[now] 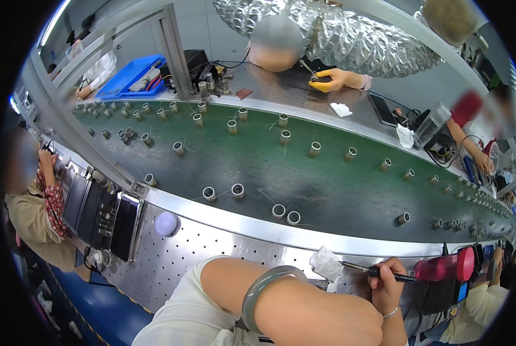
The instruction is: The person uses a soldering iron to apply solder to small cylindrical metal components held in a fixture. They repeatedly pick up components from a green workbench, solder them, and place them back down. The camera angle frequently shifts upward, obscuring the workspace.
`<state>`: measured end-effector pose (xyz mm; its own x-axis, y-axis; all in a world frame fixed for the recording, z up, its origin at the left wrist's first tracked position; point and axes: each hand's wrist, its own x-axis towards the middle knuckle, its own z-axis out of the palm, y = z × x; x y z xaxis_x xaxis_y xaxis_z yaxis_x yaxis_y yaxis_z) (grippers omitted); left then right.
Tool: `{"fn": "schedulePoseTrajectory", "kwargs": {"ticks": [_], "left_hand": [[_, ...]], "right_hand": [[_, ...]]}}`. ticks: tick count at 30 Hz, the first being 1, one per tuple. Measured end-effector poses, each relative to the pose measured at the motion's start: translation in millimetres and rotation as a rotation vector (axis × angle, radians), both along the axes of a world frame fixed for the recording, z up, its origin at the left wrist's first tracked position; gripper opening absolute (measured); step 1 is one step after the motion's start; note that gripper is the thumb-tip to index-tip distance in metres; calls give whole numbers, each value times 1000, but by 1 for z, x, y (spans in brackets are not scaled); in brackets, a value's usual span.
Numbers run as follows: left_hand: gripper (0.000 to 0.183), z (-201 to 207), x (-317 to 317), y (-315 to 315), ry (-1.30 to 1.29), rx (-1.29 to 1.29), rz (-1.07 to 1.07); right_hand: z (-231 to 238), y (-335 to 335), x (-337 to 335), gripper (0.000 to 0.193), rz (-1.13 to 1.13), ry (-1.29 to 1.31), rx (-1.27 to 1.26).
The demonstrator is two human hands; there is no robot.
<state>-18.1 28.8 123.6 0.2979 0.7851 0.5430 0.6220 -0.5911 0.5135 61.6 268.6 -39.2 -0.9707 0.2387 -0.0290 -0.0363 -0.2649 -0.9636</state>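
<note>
Head view: one soldering iron (374, 271) pinched in right grip (389, 286), left grip (350, 323) unclear.

Right hand (388, 284) holds soldering iron (374, 271), tip (346, 264) leftward.

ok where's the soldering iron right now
In the head view's lower right, the soldering iron is in the person's right hand, its tip beside the crumpled white wipe.
</note>
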Motion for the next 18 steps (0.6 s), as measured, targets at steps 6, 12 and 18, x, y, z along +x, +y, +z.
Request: {"fn": "schedulePoseTrajectory", "kwargs": {"ticks": [6, 12, 18], "left_hand": [[14, -18, 0, -5, 136, -254, 307], [13, -81, -12, -83, -73, -203, 1290], [44, -99, -38, -125, 353, -221, 1718]], "right_hand": [[7, 0, -3, 15, 15, -14, 44], [5, -4, -1, 18, -30, -8, -13], [9, -7, -2, 16, -34, -41, -48]]}}
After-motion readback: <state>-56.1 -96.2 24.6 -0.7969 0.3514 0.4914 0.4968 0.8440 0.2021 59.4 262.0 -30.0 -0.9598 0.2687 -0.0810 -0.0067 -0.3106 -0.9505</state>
